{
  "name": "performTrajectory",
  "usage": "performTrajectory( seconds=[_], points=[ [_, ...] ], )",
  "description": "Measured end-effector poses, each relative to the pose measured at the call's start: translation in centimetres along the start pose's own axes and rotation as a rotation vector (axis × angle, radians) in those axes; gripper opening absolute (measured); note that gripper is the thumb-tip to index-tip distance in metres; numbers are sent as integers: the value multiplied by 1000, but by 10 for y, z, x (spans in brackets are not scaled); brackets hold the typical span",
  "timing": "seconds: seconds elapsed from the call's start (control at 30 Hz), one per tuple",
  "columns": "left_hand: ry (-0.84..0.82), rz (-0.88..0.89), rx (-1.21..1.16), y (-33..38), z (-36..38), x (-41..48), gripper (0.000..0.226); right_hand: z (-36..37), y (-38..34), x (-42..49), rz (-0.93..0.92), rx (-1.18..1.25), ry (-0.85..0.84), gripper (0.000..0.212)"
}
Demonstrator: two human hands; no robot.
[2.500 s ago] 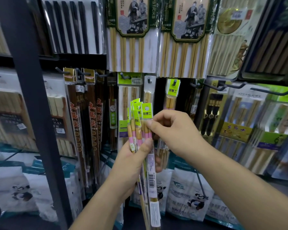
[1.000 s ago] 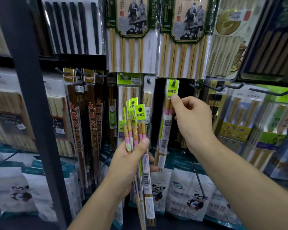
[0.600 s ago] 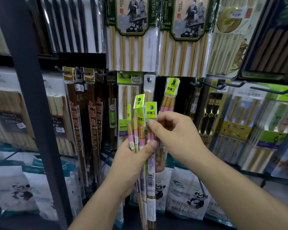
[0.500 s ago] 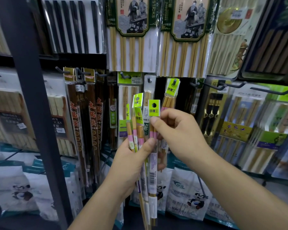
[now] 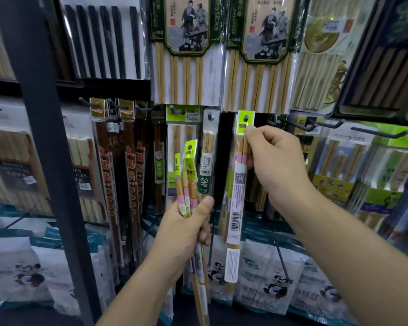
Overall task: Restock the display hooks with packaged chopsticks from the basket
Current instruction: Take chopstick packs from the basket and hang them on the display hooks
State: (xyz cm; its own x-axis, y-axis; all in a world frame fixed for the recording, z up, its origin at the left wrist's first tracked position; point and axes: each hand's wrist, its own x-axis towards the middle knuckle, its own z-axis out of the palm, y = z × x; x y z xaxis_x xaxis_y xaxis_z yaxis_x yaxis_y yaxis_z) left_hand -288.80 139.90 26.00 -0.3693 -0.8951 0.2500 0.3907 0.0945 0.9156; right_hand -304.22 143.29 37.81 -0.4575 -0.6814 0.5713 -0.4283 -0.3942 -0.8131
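My left hand (image 5: 189, 228) grips a bundle of slim chopstick packs (image 5: 186, 184) with lime-green header tags and pink bands, held upright below the hooks. My right hand (image 5: 271, 161) pinches one such chopstick pack (image 5: 237, 196) near its top. That pack's green tag (image 5: 245, 122) sits over the tip of a dark display hook (image 5: 246, 118), and the pack hangs down in front of others on the same hook. The basket is out of view.
A dark metal upright (image 5: 45, 137) stands at the left. Neighbouring hooks carry a narrow clear pack (image 5: 207, 156) and brown chopstick packs (image 5: 118, 165). Bare hook ends (image 5: 325, 124) stick out to the right. Large bamboo chopstick packs (image 5: 186, 50) hang above; panda-printed bags (image 5: 269, 274) below.
My right hand pulled one pack out of the bundle in my left hand and raised it up and right to the hook. The left-hand bundle dropped slightly and holds fewer packs.
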Motion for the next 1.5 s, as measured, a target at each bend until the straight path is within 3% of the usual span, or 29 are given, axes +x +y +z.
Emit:
performTrajectory(
  seconds=[0.2, 0.43, 0.53, 0.6, 0.7, 0.77, 0.9, 1.1, 1.27, 1.4, 1.5],
  points=[
    [-35, -23, -75, 1, 2, 0, 67, 0, 2, 1, -12, -43, -4, 44],
    [-117, -95, -258, 8, 1, -4, 33, -1, 13, -5, 38, -117, 67, 43],
    [-154, -113, -270, 8, 2, -5, 20, -2, 16, -16, -30, -158, 123, 38],
    [-147, -97, -226, 7, 4, -5, 17, 3, 18, -28, -107, -205, 25, 32],
    [-119, -42, -131, 6, 7, -6, 31, 16, 19, -43, -111, -191, -225, 19],
    [-118, -9, -121, 7, 7, -7, 36, 21, 18, -46, -93, -153, -262, 14],
    [-124, 22, -104, 7, 3, -9, 38, 20, 17, -43, -36, -115, -199, 15],
    [-147, 40, -74, 6, 2, -9, 29, 19, 14, -44, 61, -99, -245, 16],
    [-88, 25, -80, 3, 2, -6, 42, 17, 10, -43, 1, -117, -215, 23],
    [0, 50, -98, 5, 2, -4, 24, 10, 0, -31, -74, -42, -94, 23],
    [24, 40, -132, 4, 0, -3, 28, 2, -6, -15, -63, 57, -15, 24]
  ],
)
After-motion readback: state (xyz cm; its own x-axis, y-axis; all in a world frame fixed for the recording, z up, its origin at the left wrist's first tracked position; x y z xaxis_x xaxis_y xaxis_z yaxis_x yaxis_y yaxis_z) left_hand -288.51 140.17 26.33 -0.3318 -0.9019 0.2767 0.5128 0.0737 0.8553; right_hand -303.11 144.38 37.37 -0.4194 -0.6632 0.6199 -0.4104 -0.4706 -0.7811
